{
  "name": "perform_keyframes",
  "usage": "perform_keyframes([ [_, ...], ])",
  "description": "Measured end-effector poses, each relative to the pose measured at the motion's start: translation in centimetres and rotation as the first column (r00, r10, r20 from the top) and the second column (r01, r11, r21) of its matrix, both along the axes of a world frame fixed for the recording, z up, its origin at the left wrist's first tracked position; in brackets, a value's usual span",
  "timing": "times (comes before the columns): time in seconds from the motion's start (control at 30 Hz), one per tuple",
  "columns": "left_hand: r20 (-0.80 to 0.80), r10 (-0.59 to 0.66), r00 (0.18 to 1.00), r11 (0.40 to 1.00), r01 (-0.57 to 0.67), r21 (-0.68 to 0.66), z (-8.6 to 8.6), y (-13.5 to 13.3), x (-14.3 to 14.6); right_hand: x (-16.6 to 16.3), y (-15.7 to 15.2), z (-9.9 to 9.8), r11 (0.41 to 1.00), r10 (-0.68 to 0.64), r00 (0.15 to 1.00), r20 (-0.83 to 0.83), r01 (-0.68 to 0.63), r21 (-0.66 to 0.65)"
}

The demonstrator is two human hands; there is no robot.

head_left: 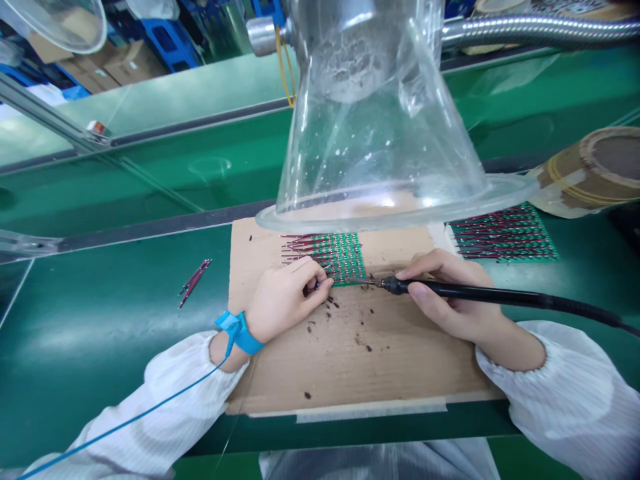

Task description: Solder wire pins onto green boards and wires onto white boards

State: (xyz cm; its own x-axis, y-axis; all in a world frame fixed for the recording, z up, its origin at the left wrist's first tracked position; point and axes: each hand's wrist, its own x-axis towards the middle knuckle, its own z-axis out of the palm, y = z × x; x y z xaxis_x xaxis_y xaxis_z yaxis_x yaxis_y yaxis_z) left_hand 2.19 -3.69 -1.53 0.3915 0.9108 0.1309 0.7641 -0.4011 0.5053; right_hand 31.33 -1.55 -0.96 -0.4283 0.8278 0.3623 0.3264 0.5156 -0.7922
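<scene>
My right hand [453, 293] grips a black soldering iron [450, 289] like a pen. The iron's metal tip reaches the lower right edge of a green circuit board panel [350, 257]. Dark red wires [300, 248] stick out from the panel's left side. At the panel's lower left corner, my left hand [287, 290] is closed in a pinch. A thin silvery strand that looks like solder wire [326, 268] shows at its fingertips, and a fine strand hangs below the wrist. A blue wrist strap [243, 332] with a cord is around my left wrist.
Under the panel lies a scorched cardboard sheet [350, 373]. A clear fume hood [375, 153] hangs low above it. At right are a second wired panel [505, 233] and a taped cardboard tube [590, 173]. Several loose wires [195, 283] lie at left on the green table [125, 360].
</scene>
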Motion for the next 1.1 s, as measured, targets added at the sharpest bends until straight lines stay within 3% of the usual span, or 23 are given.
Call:
perform_keyframes([
  [0.4, -0.005, 0.007, 1.000, 1.000, -0.007, -0.020, -0.2, 0.1, 0.0, -0.1, -0.1, -0.1, 0.996, -0.070, 0.994, -0.088, 0.066, -0.053],
  [0.67, 0.003, 0.010, 1.000, 0.999, -0.010, -0.045, -0.2, 0.2, 0.1, -0.7, 0.1, -1.6, 0.986, -0.127, 0.979, -0.156, 0.109, -0.123],
  [0.93, 0.026, 0.021, 0.999, 0.994, -0.018, -0.104, 0.9, -0.3, 0.0, -0.8, 0.9, -0.6, 0.981, -0.172, 0.985, -0.004, 0.170, -0.098],
  [1.1, 0.066, -0.075, 0.995, 0.978, 0.087, -0.190, 2.5, -2.5, -0.2, -0.9, 1.3, -0.5, 0.991, -0.051, 0.991, 0.127, 0.066, -0.114],
])
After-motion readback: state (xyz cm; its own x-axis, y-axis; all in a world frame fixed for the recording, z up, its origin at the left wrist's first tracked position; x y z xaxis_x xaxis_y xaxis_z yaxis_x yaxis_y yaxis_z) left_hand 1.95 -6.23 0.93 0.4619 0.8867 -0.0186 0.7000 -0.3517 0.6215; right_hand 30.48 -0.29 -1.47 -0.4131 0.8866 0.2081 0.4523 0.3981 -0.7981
